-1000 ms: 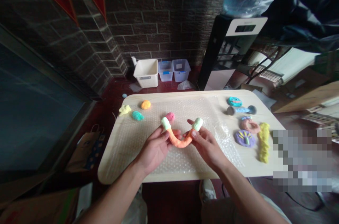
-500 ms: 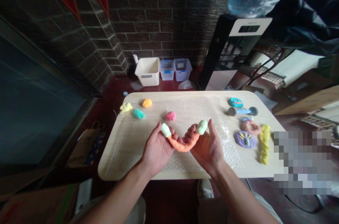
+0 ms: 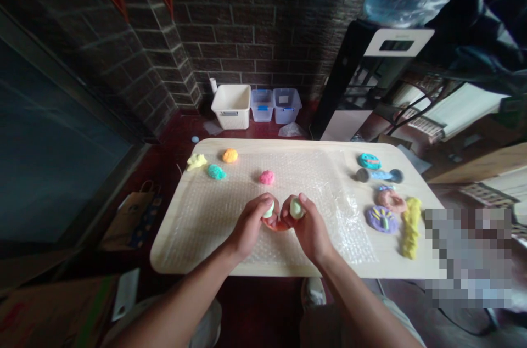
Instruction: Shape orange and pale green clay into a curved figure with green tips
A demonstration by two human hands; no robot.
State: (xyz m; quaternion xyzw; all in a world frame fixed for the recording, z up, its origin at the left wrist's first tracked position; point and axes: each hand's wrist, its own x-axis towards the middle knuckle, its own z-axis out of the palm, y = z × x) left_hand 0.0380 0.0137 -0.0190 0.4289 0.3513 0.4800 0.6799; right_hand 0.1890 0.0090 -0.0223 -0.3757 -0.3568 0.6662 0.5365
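Above the middle of the table, both hands hold one curved orange clay roll [image 3: 278, 225] with a pale green cap on each end. My left hand [image 3: 254, 220] is closed around one end, its thumb against the left green cap [image 3: 269, 209]. Around the other end my right hand [image 3: 308, 224] is closed, thumb beside the right green cap [image 3: 296, 207]. Fingers hide much of the roll. Just beyond the hands lies a pink clay lump [image 3: 267, 177] on bubble wrap [image 3: 206, 216].
Yellow [image 3: 196, 161], orange [image 3: 230, 156] and teal [image 3: 216, 172] clay lumps lie at the table's left. Along the right are a teal disc [image 3: 369, 161], a dumbbell shape [image 3: 379, 175], a pink ring [image 3: 392, 201], a purple disc [image 3: 382, 219] and a yellow strip [image 3: 411, 228].
Both hands have come closer together and their fingers have closed over the roll's ends. The green caps are nearer each other, and less of the orange part shows.
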